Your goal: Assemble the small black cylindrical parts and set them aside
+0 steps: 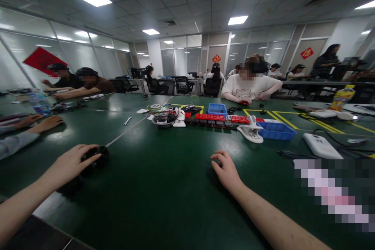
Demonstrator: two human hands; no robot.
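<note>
My left hand (73,160) is closed on a dark, shiny black object (101,157) at the left of the green table (152,187); part of the object is hidden beneath the hand, and more black shapes lie under my wrist. Right of the middle, my right hand (225,168) rests low over the tabletop, its fingers curled and slightly apart. A small dark spot shows by its fingertips, too small to make out. Beyond both hands stands a row of red and black blocks (209,118).
Behind lie a metal bowl with cables (164,119), a white stand (251,131), blue bins (277,130) (217,109) and a small wrench (127,121). A white device (321,146) with cables is at right. Another person's hands (48,123) rest at left; a person (249,82) sits opposite.
</note>
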